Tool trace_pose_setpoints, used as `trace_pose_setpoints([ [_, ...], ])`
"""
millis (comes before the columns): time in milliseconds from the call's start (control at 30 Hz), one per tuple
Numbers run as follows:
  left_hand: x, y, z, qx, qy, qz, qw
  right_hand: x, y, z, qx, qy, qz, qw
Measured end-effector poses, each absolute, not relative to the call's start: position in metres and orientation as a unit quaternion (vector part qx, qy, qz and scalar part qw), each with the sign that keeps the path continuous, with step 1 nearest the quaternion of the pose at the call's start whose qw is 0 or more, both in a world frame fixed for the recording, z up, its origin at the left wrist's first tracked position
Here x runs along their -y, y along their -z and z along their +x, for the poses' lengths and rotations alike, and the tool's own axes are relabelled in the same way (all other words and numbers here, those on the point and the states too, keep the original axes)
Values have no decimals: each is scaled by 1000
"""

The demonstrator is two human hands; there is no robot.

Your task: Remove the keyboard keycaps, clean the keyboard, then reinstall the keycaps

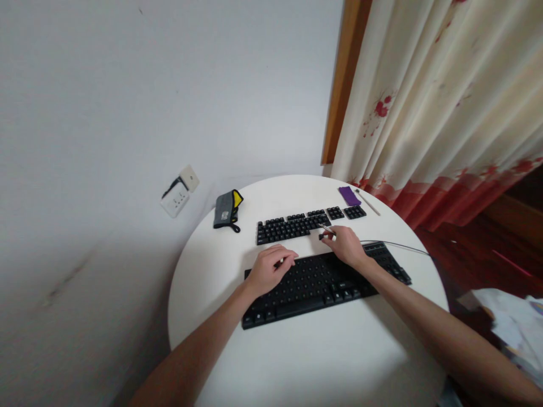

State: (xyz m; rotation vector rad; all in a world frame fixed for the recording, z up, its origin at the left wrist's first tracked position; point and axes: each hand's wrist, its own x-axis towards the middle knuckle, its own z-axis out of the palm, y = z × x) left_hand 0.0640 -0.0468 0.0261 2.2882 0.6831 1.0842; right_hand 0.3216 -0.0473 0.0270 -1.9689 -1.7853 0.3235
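A black keyboard (322, 282) lies on the round white table (314, 356), most of its keys stripped. Loose black keycaps (297, 225) are laid out in keyboard order behind it. My left hand (271, 268) rests at the keyboard's upper left edge, fingers curled over something small and pale that I cannot make out. My right hand (345, 244) hovers above the keyboard's upper middle, pinching a thin metal tool (326, 228) with a black keycap (322, 237) at its tip.
A grey and yellow pouch (227, 210) lies at the table's back left. A purple item (350, 195) and a thin stick (368, 202) lie at the back right. The keyboard's cable (399, 245) runs off right. A wall socket (180, 192) and curtain (441, 113) stand behind.
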Motion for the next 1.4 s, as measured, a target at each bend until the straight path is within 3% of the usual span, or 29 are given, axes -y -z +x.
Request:
trace_pose_setpoints([
  [567, 44, -25, 62, -248, -382, 851, 261, 8, -5, 322, 636, -134, -744, 154],
  [1400, 44, -23, 62, -264, -337, 865, 263, 4, -15, 312, 639, -142, -727, 204],
])
